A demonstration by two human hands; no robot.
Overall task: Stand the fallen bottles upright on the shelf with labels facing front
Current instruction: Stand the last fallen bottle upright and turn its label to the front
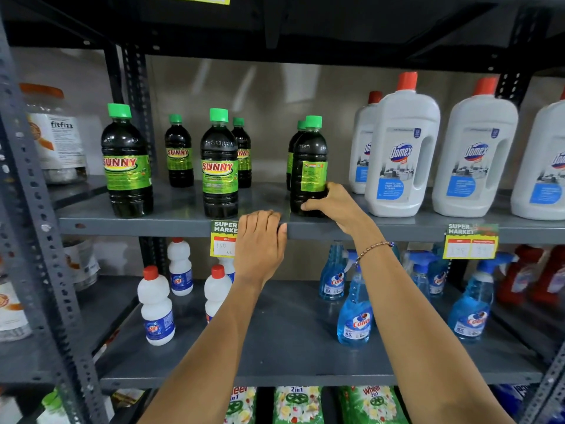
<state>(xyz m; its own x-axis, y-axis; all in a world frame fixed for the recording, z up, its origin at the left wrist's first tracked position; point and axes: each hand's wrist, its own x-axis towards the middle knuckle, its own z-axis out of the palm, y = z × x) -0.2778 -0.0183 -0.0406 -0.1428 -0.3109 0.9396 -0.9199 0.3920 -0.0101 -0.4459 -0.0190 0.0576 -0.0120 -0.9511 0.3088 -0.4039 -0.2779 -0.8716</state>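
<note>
Head view, right hand (328, 206) clamped on upright bottle (308, 169), back label outward, left hand (260, 240) flat on shelf (137, 224), neighbours read SUNNY

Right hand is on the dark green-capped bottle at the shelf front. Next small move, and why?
Probably twist the dark green-capped bottle in place until its front label faces out. It already stands upright on the grey metal shelf in the right hand grip, but only its fine-print back label shows, while the neighbouring dark bottle shows SUNNY. The left hand rests on the shelf edge.

Bare forearms, no sleeves; thin beaded bracelet (374, 248) on right wrist; left wrist unadorned.
</note>
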